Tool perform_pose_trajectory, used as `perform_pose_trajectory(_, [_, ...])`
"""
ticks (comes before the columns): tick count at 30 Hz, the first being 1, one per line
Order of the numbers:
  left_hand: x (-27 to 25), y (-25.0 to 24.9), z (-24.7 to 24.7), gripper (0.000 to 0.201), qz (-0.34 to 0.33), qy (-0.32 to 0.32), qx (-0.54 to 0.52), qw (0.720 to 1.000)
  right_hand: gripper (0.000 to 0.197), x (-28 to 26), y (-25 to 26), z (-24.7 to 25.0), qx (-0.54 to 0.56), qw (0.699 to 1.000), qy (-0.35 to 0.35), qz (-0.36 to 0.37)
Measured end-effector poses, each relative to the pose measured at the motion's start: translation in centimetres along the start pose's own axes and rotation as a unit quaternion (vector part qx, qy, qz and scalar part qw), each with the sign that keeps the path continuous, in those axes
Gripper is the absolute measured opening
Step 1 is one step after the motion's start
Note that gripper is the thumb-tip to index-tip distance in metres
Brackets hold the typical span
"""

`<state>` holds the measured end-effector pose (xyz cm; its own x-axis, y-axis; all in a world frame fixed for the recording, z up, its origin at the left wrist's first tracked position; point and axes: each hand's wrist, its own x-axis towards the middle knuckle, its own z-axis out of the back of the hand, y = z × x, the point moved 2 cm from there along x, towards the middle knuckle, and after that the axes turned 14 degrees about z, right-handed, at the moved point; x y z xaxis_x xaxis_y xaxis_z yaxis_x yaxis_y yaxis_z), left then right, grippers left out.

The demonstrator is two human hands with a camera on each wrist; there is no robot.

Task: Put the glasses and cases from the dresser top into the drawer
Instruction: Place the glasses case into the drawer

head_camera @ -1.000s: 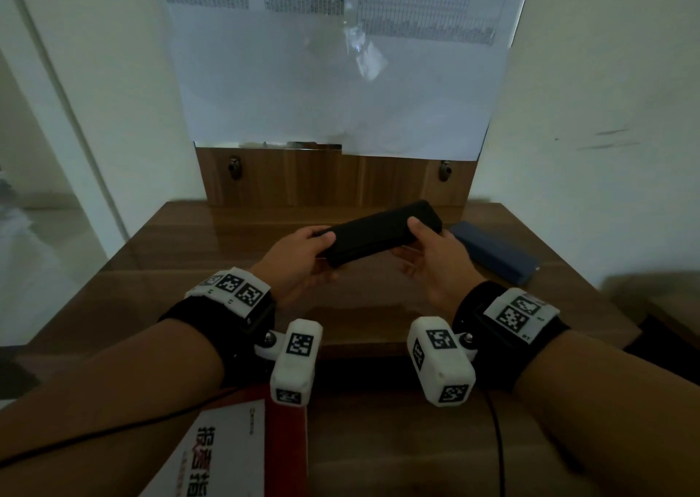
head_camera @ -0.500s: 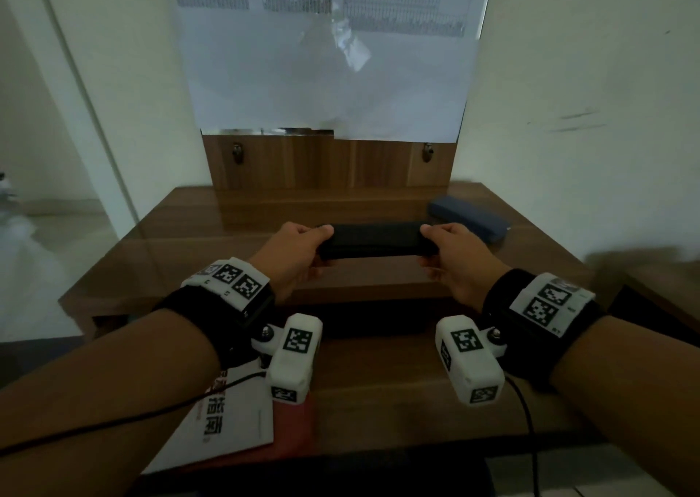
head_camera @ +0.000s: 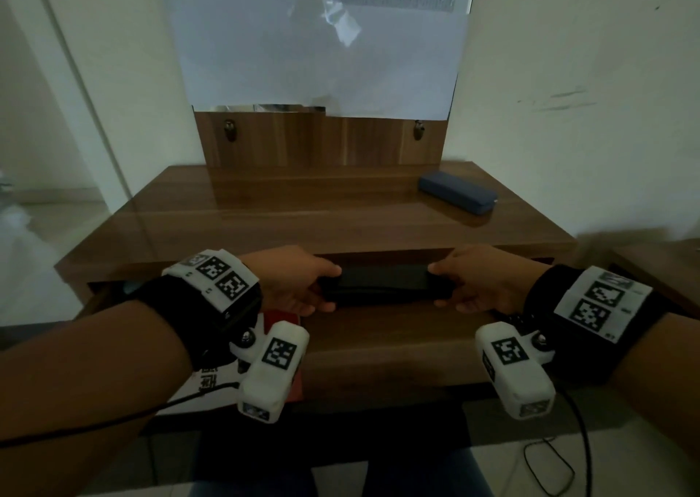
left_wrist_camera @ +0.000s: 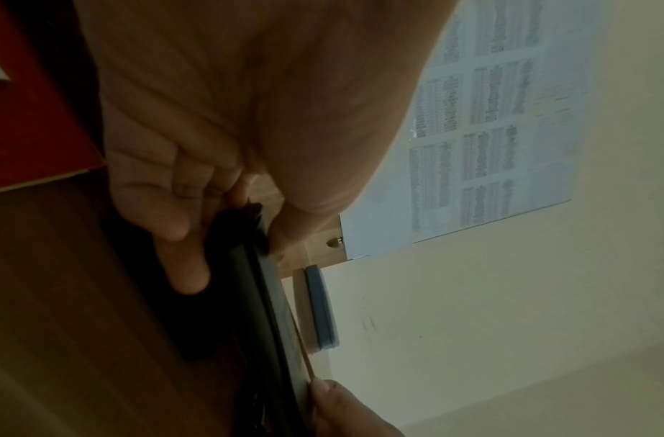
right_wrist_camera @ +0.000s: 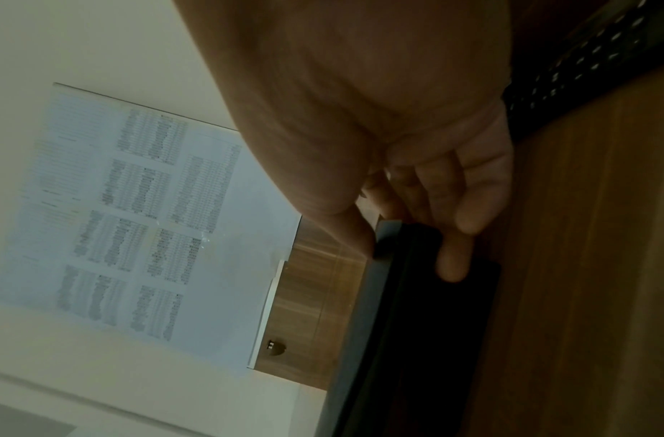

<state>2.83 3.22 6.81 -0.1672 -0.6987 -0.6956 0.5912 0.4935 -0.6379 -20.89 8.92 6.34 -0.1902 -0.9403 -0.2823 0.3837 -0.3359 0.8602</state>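
A long black glasses case (head_camera: 382,284) is held level by both ends, low inside the open drawer (head_camera: 378,345) just below the dresser top's front edge. My left hand (head_camera: 299,284) pinches its left end (left_wrist_camera: 244,236), thumb on top and fingers beneath. My right hand (head_camera: 473,284) pinches the right end (right_wrist_camera: 408,245) the same way. A blue-grey glasses case (head_camera: 457,192) lies on the dresser top (head_camera: 303,212) at the back right, also seen in the left wrist view as the blue-grey case (left_wrist_camera: 322,307). Whether the black case touches the drawer floor is unclear.
A red and white booklet (head_camera: 212,375) lies in the drawer's left part, under my left wrist. A paper-covered mirror panel (head_camera: 314,42) rises behind the dresser. White walls stand on both sides. A dark cable (head_camera: 549,458) loops on the floor at the right.
Both hands have carried the black case from above the dresser top toward me and down into the open drawer. The case went from tilted to level. The blue-grey case stayed put.
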Motion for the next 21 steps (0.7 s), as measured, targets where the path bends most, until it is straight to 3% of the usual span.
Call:
perform_pose_trajectory(7, [1.5,1.0,-0.2,0.035,0.056,0.015,0.061,0.996,0.033,0.6,-0.9,-0.6,-0.066,0.995,0.062,-0.048])
perform_pose_trajectory(13, [3.3,1.2,-0.6,0.05,0.097,0.015,0.079,0.992,0.019,2.6,-1.6,-1.6,-0.065,0.993,0.066,-0.066])
perform_pose_trajectory(16, [4.3,1.3,-0.7,0.058,0.107,0.019,0.083,0.991,0.023,3.3,-1.9,-2.0,-0.077,0.992,0.072,-0.07])
perform_pose_trajectory(21, [5.1,1.8,-0.5,0.055,0.112,0.026,0.089,0.989,0.035,3.9,-2.4,-2.5,-0.068,0.991,0.076,-0.089])
